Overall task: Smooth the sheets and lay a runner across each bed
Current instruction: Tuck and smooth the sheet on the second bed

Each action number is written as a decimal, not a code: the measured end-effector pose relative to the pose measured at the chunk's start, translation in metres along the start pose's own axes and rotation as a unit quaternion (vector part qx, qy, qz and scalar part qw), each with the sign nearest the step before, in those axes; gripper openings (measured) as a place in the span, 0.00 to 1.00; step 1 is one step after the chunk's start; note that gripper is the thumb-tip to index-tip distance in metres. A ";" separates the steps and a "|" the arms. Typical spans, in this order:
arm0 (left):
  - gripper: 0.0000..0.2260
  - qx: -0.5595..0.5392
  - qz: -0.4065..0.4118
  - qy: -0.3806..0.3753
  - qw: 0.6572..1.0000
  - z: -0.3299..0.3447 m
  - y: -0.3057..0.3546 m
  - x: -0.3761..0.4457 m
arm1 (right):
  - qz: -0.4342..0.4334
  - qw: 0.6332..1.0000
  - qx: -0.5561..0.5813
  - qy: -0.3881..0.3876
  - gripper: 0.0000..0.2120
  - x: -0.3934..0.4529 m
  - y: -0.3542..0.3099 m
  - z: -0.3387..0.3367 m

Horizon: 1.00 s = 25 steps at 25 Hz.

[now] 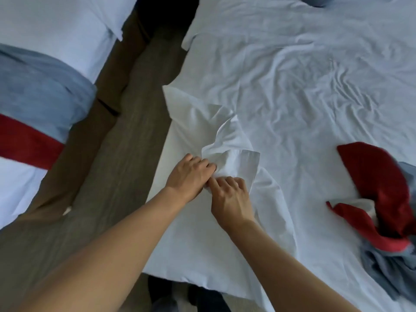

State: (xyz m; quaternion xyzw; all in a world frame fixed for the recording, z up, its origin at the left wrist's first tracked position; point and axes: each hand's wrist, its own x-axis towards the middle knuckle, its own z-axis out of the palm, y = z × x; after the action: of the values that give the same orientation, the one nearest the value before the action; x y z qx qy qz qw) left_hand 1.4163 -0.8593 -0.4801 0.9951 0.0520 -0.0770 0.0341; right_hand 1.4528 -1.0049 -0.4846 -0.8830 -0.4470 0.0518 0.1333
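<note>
A wrinkled white sheet [292,91] covers the bed on the right. Near the bed's left edge a bunched fold of that sheet [227,140] stands up from the surface. My left hand [190,176] grips the fold from the left with curled fingers. My right hand [231,197] pinches the same fold just beside it, thumb and fingers curled in the cloth. A crumpled red and blue-grey runner [382,199] lies in a heap on the right side of this bed. The bed on the left [67,23] has a red and blue runner [33,104] laid across it.
A strip of wood floor [117,154] runs between the two beds. A dark gap shows at the top of the aisle [166,14]. My dark shoes [202,296] are at the bed's near corner. A blue-grey pillow edge [317,1] peeks in at the top.
</note>
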 end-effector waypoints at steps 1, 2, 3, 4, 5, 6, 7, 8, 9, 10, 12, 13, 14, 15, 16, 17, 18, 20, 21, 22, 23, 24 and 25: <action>0.09 -0.009 -0.012 -0.005 1.000 0.006 -0.015 -0.023 | -0.016 1.000 -0.003 -0.008 0.15 -0.002 -0.022 0.010; 0.09 -0.014 -0.019 -0.008 1.000 0.013 -0.029 -0.043 | -0.030 0.999 -0.006 -0.020 0.15 -0.005 -0.042 0.021; 0.09 -0.018 -0.023 -0.008 1.000 0.022 -0.041 -0.064 | -0.043 0.999 -0.008 -0.032 0.15 -0.009 -0.061 0.032; 0.09 -0.025 -0.027 -0.006 0.999 0.031 -0.053 -0.085 | -0.054 0.998 -0.008 -0.044 0.15 -0.014 -0.080 0.045; 0.09 -0.038 -0.031 -0.010 0.999 0.041 -0.063 -0.107 | -0.064 0.996 -0.007 -0.055 0.15 -0.020 -0.097 0.058; 0.10 -0.054 -0.036 -0.019 0.998 0.052 -0.073 -0.132 | -0.073 0.995 -0.008 -0.069 0.16 -0.029 -0.117 0.073; 0.11 -0.064 -0.041 -0.021 0.997 0.065 -0.083 -0.155 | -0.078 0.993 -0.006 -0.085 0.17 -0.038 -0.134 0.086; 0.12 -0.072 -0.048 -0.022 0.996 0.078 -0.091 -0.177 | -0.081 0.991 -0.002 -0.104 0.18 -0.047 -0.149 0.097; 0.14 -0.082 -0.056 -0.031 0.995 0.092 -0.098 -0.200 | -0.088 0.987 0.001 -0.134 0.18 -0.058 -0.164 0.109; 0.15 -0.099 -0.064 -0.056 0.992 0.104 -0.102 -0.221 | -0.098 0.981 -0.002 -0.169 0.18 -0.069 -0.178 0.118; 0.14 -0.145 -0.095 -0.146 0.974 0.123 -0.105 -0.259 | -0.106 0.970 -0.009 -0.219 0.14 -0.085 -0.202 0.125; 0.12 -0.171 -0.119 -0.178 0.962 0.128 -0.104 -0.273 | -0.105 0.970 -0.008 -0.219 0.13 -0.086 -0.207 0.123; 0.10 -0.195 -0.140 -0.178 0.954 0.130 -0.101 -0.283 | -0.101 0.973 -0.002 -0.206 0.12 -0.082 -0.209 0.119; 0.10 -0.205 -0.151 -0.164 0.953 0.130 -0.100 -0.287 | -0.096 0.979 0.000 -0.179 0.11 -0.073 -0.207 0.115; 0.11 -0.207 -0.157 -0.138 0.956 0.128 -0.101 -0.285 | -0.090 0.985 -0.004 -0.146 0.12 -0.060 -0.205 0.110; 0.12 -0.209 -0.161 -0.108 0.959 0.126 -0.101 -0.279 | -0.079 0.990 -0.012 -0.118 0.13 -0.046 -0.200 0.104; 0.15 -0.218 -0.161 -0.084 0.959 0.124 -0.101 -0.269 | -0.063 0.992 -0.020 -0.106 0.14 -0.032 -0.196 0.100; 0.19 -0.260 -0.142 -0.077 0.952 0.121 -0.094 -0.248 | -0.027 0.988 -0.044 -0.148 0.17 -0.014 -0.188 0.099; 0.19 -0.284 -0.131 -0.094 0.945 0.124 -0.086 -0.240 | -0.010 0.980 -0.055 -0.192 0.17 -0.012 -0.184 0.104; 0.18 -0.299 -0.126 -0.117 0.938 0.128 -0.078 -0.236 | 0.003 0.970 -0.063 -0.237 0.16 -0.015 -0.181 0.109; 0.15 -0.305 -0.130 -0.146 0.932 0.134 -0.071 -0.237 | 0.010 0.958 -0.070 -0.278 0.15 -0.022 -0.179 0.117; 0.14 -0.306 -0.136 -0.177 0.925 0.142 -0.066 -0.242 | 0.015 0.947 -0.074 -0.313 0.14 -0.033 -0.179 0.124; 0.15 -0.305 -0.139 -0.210 0.919 0.148 -0.063 -0.250 | 0.017 0.939 -0.071 -0.336 0.13 -0.045 -0.183 0.131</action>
State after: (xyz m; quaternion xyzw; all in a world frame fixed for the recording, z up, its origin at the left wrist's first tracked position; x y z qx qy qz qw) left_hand 1.1417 -0.8322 -0.5910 0.8803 0.2021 -0.2685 0.3349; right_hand 1.2565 -0.9130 -0.5600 -0.8288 -0.4531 0.3159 -0.0891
